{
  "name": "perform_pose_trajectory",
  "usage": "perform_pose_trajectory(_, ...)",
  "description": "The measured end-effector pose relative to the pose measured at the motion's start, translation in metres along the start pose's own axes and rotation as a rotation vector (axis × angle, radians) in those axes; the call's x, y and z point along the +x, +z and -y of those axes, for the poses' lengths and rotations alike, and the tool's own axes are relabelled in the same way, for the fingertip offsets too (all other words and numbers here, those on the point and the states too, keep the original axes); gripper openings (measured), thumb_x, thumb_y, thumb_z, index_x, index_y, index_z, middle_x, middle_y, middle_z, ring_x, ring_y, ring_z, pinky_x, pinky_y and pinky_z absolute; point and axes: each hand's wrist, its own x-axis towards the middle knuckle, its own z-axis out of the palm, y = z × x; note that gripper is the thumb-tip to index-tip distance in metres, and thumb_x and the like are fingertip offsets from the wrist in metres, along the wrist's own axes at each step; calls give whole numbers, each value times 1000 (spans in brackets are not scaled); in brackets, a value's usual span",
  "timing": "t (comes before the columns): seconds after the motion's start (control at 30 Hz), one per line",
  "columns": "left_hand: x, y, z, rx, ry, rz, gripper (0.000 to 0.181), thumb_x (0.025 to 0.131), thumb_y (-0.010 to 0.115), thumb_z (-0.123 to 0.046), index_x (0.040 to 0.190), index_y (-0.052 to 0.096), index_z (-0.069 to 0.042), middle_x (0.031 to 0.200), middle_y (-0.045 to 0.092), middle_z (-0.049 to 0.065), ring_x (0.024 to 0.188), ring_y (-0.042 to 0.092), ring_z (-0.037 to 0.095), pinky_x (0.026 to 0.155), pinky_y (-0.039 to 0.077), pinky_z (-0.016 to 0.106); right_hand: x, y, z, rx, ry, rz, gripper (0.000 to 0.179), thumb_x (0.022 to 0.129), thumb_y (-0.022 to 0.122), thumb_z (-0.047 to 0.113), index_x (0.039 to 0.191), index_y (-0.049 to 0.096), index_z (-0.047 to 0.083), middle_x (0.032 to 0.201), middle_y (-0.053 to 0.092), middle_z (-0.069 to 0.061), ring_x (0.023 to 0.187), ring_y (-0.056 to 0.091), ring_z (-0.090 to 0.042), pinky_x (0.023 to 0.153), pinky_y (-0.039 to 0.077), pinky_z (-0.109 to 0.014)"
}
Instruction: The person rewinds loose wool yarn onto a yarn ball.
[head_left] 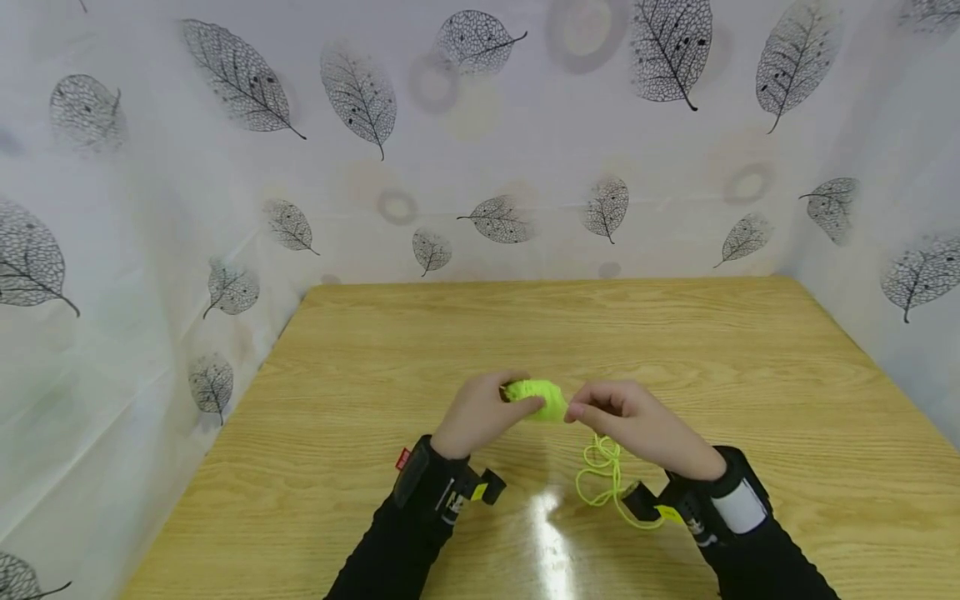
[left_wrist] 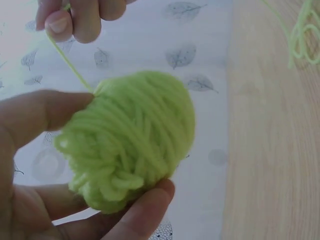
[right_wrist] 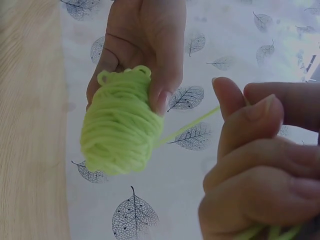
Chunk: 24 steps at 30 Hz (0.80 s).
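Note:
A small ball of yellow-green yarn is gripped between the thumb and fingers of my left hand, above the table. Wound strands cover it, and short loops stick out at one end. My right hand is just to its right, pinching the yarn strand between thumb and fingertips. That strand runs straight from the ball to the pinch. Below the right hand, a loose tangle of the same yarn lies on the table, its tail passing near the right wrist.
The wooden table spreads under both hands. A white sheet with leaf prints hangs behind it and along both sides. Each wrist carries a black strap with a small camera.

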Motion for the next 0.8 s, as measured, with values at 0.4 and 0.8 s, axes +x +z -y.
perform_pose_trajectory(0.4, 6, -7, -2, -302, -78, -230, 47, 88, 61, -31, 123, 55, 1, 108, 60, 15, 89, 58, 23, 74, 51, 39, 0, 6, 1, -1, -136, 47, 20, 96, 47, 5, 91, 65, 9, 57, 41, 4, 43, 33, -7, 37, 31, -21)
perform_pose_trajectory(0.8, 2, -19, -5, -1076, 23, 100, 24, 94, 44, -9, 107, 56, 7, 96, 58, 6, 84, 58, 13, 76, 51, 21, 0, 9, 0, 45, -159, 161, 21, 96, 45, 0, 97, 65, 3, 56, 42, -5, 42, 31, -8, 37, 30, -24)
